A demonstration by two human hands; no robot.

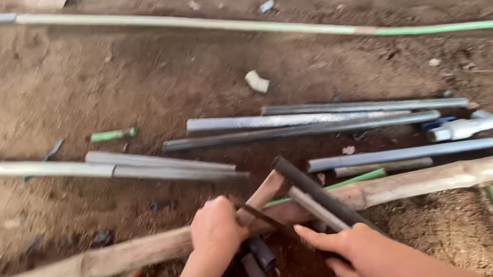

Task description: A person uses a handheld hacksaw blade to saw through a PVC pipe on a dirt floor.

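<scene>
Two bare hands at bottom centre | left hand (217, 228) fisted around a hacksaw handle (264, 192) | right hand (363, 253) pinching a short grey pipe (316, 207), thumb pressed alongside | pipe lies across a long wooden pole (442, 177), its axis running up-left from the right hand | more grey pipes (302, 130) scattered on bare dirt (126, 91) beyond.

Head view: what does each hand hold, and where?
Left hand grips a wooden handle at its lower end; right hand steadies dark grey pipes near their lower ends.
</scene>
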